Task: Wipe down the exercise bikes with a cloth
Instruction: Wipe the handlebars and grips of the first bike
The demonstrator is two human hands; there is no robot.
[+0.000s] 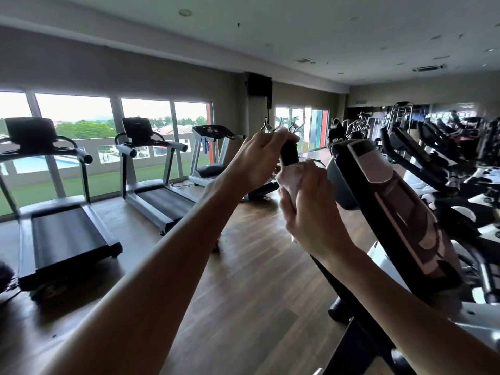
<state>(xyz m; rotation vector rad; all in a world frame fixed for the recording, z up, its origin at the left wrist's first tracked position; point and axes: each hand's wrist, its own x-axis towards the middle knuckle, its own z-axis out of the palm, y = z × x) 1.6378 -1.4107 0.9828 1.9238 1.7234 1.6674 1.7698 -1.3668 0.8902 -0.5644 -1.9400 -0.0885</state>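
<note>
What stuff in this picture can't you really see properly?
From the head view:
- The handlebar grip: mostly covered by the left hand above and the right hand below.
- The cloth: bunched in the right hand, so its full shape is hidden.
- The bike console: seen edge-on and blurred, display unreadable.
- The machines at far right: smeared by motion blur.
- The bike's lower frame: cut off by the bottom edge.

This is a gym: three treadmills [151,169] face a wall of windows [89,115] across a wood floor [243,266], with exercise machines [446,147] crowding the right side.
</note>
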